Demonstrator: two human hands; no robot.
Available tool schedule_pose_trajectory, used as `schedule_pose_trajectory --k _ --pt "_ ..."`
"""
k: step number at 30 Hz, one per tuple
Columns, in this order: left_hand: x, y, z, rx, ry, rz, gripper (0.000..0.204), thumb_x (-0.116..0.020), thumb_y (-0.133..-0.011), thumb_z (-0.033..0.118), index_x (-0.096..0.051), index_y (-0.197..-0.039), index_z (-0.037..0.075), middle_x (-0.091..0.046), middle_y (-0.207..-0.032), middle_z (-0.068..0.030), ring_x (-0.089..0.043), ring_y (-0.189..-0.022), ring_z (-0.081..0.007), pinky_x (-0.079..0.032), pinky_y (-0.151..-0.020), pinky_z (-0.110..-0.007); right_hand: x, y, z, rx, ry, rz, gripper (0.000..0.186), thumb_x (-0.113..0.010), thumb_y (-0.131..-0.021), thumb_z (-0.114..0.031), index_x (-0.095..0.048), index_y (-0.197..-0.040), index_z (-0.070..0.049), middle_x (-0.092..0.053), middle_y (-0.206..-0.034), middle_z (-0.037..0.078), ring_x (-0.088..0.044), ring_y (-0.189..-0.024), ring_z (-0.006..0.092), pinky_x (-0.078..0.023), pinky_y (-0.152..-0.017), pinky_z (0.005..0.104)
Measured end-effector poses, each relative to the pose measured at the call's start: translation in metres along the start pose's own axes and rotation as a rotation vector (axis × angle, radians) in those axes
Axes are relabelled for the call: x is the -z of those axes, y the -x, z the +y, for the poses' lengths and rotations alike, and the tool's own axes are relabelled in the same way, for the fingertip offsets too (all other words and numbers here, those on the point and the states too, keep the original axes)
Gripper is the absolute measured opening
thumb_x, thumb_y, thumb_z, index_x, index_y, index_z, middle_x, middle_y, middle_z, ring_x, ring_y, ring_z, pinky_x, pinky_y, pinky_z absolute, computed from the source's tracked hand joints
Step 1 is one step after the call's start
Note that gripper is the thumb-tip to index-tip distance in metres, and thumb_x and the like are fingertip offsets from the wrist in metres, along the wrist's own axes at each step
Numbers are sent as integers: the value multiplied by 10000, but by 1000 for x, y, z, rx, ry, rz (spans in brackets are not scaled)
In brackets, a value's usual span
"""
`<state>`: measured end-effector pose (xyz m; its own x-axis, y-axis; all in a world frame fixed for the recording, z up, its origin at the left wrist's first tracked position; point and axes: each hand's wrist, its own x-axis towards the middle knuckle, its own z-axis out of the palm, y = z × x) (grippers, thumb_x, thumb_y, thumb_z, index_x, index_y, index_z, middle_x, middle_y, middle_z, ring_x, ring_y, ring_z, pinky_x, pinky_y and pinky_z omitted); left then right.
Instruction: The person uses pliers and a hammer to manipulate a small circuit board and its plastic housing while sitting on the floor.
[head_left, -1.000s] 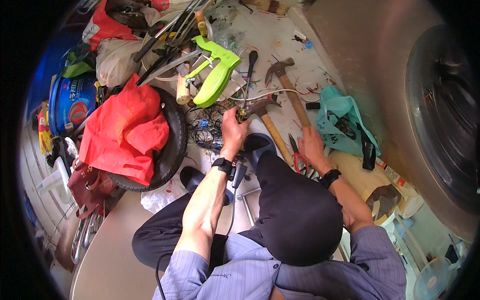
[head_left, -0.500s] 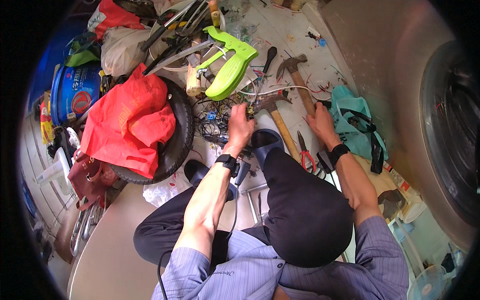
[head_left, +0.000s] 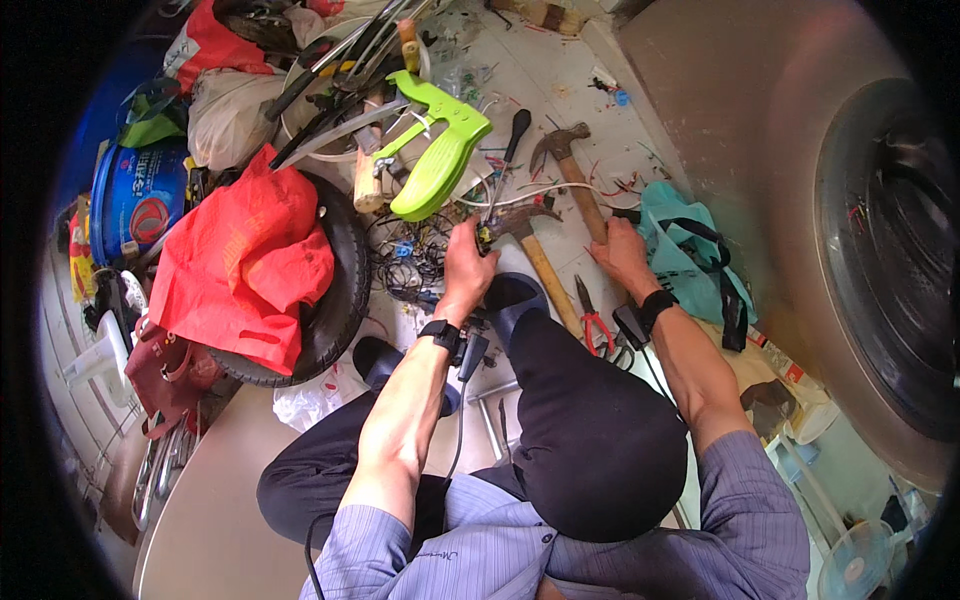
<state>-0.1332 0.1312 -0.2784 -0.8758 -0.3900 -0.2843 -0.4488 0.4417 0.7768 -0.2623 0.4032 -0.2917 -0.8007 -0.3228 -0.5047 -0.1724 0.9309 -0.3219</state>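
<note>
My right hand (head_left: 622,256) is closed around the lower end of the wooden handle of a claw hammer (head_left: 580,180), whose head lies on the floor. My left hand (head_left: 468,268) pinches a small dark and yellowish piece, too small to make out, beside a second hammer (head_left: 545,268). That hammer's wooden handle runs toward my right foot. Red-handled pliers (head_left: 595,325) lie between this handle and my right wrist. A black-handled screwdriver (head_left: 516,140) lies beyond my left hand. Tangled black wires (head_left: 405,262) are heaped to its left.
A bright green-handled saw (head_left: 440,160) rests across tools at the upper left. A red bag (head_left: 245,265) covers part of a black tyre (head_left: 350,270). A blue bucket (head_left: 140,200) stands farther left. A teal bag (head_left: 690,245) is right of my right hand, near a metal drum (head_left: 770,150).
The whole view has shifted, so things appear slightly lower and farther left. Both hands keep nearly the same places beside the hammers, and the right hand's hold looks unchanged.
</note>
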Motion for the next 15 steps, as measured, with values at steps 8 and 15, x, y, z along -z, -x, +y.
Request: schedule_pose_trajectory --k 8,15 --pt "2 0 -5 -21 15 -1 629 -724 -771 120 -536 -1358 -6 -622 -1240 -259 -622 -1124 -391 -491 -972 -416 4 -11 -5 -153 -391 208 449 -703 -825 -253 -575 -1166 10 -684 -922 271 -661 -883 474 -524 -764 518" --pt "4 2 -2 33 44 -8 630 -757 -755 113 -556 -1342 7 -665 -1180 -238 -667 -1039 -345 -521 -912 -387 17 0 -20 -178 -408 241 379 -690 -864 -277 -597 -1097 8 -682 -929 257 -664 -912 450 -517 -782 491"
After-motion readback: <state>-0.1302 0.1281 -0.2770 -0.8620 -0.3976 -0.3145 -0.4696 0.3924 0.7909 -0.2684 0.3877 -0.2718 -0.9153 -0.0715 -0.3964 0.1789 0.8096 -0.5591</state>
